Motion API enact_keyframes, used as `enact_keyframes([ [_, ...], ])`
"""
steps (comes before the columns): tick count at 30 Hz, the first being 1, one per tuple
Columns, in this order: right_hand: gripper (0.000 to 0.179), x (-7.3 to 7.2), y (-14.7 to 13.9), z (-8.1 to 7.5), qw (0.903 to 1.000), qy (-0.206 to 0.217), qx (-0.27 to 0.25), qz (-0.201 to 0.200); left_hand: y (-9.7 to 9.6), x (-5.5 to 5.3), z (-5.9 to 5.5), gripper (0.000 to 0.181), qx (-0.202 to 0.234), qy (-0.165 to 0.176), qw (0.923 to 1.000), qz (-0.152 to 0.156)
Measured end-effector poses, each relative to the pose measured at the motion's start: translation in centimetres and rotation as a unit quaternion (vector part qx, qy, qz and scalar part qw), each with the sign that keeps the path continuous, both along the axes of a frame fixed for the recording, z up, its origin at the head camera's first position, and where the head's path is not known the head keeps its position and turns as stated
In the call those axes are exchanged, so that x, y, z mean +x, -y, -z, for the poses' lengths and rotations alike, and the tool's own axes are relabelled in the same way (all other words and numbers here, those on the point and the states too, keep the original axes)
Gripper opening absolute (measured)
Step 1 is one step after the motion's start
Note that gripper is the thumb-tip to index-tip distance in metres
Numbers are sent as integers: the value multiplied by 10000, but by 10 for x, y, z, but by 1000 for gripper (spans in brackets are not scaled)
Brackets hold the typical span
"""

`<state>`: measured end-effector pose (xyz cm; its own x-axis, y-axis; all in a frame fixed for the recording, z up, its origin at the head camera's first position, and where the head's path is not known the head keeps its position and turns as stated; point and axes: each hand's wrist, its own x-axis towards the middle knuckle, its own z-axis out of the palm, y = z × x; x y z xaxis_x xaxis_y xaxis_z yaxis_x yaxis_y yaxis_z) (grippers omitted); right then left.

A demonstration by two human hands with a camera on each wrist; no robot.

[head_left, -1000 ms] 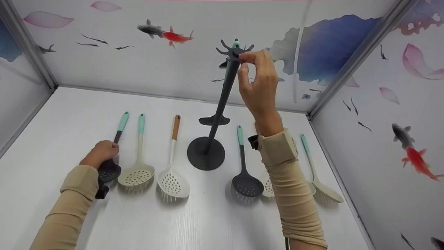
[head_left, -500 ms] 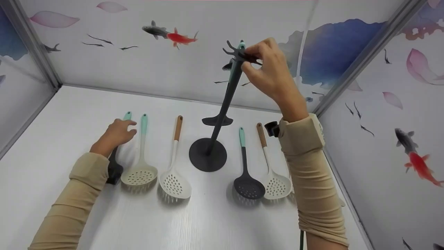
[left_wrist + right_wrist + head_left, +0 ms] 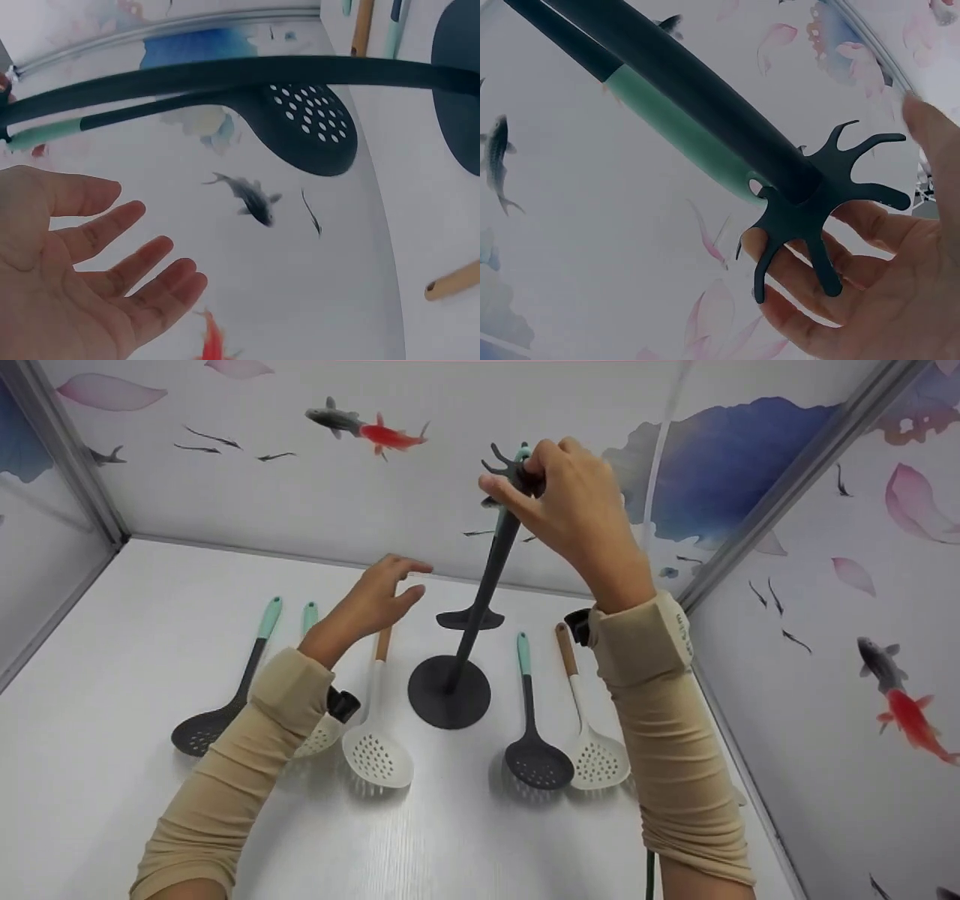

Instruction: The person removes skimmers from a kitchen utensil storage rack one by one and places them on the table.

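A black utensil stand [image 3: 486, 585] rises from a round base [image 3: 435, 709] and is topped by curved hooks [image 3: 825, 262]. Behind its pole hangs a black skimmer [image 3: 337, 161] with a mint handle [image 3: 675, 135]. My right hand [image 3: 589, 502] is at the stand's top: the fingers touch the far side of the hooks in the right wrist view, with the thumb spread apart. Holding nothing, my left hand [image 3: 371, 596] hovers left of the pole, fingers spread and relaxed. It partly covers a brown handle [image 3: 383, 646] below it.
On the white table lie a black skimmer [image 3: 196, 739], a cream skimmer [image 3: 310, 619] partly behind my left arm, and a white skimmer [image 3: 401, 761]. Right of the base are another black skimmer [image 3: 517, 757] and white skimmer [image 3: 619, 754]. Printed panels [image 3: 247, 502] enclose the table.
My left hand has left the black skimmer at the far left and come right towards the stand. My right hand has gone from pinching a hook to spreading its thumb across the top.
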<state>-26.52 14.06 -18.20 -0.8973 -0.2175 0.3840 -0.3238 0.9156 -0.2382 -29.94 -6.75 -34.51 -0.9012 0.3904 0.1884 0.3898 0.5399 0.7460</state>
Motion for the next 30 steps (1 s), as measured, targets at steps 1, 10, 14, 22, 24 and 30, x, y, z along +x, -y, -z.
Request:
enact_keyframes([
  [1, 55, 1, 2, -1, 9999, -22, 100, 49, -5, -1, -2, 39, 119, -81, 9999, 56],
  [10, 41, 5, 10, -5, 9997, 141, 98, -151, -31, -12, -1, 49, 1170, 123, 9921, 430],
  [14, 38, 5, 3, -4, 9980, 272, -133, -550, -36, -14, 6, 52, 1310, 296, 9892, 588],
  [22, 39, -8, -25, -6, 9820, 708, -867, -1519, -46, -13, 9, 48, 1643, 78, 9831, 801],
  [24, 41, -9, -30, -6, 9787, 802, -900, -1664, -48, -13, 9, 45, 1768, -35, 9814, 745],
  [30, 44, -9, -33, -7, 9687, 817, -815, -2195, -47, -7, 7, 27, 1820, -305, 9819, 426],
])
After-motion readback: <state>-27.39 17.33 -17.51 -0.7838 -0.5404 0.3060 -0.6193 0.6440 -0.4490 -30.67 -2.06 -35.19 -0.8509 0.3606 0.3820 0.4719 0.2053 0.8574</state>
